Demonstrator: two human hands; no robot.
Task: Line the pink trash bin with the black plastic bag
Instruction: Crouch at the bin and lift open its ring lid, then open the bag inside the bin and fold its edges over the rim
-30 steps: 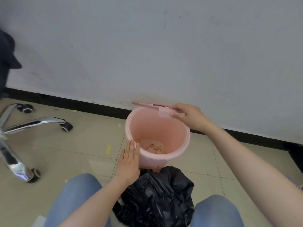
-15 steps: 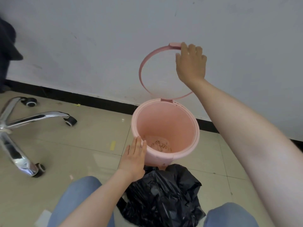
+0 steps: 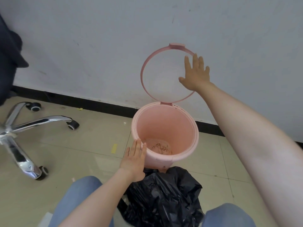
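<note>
The pink trash bin point(image 3: 185, 154) stands on the floor by the wall, with some debris on its bottom. Its hinged pink ring point(image 3: 144, 66) is swung up and leans against the wall. My right hand point(image 3: 196, 74) is spread flat, fingers apart, over the ring's right side; it holds nothing. My left hand point(image 3: 135, 159) rests flat against the bin's near left side, fingers straight. The crumpled black plastic bag point(image 3: 164, 197) lies on the floor between my knees, just in front of the bin.
A chrome office-chair base point(image 3: 21, 126) with castors stands at the left. A dark garment point(image 3: 8, 59) hangs at the left edge. A white wall with a black skirting board point(image 3: 98, 102) runs behind the bin. My jeans-clad knees frame the bag.
My right hand lifted the ring from flat on the bin up against the wall, then slid down its right side with fingers spread. The left hand stayed on the bin.
</note>
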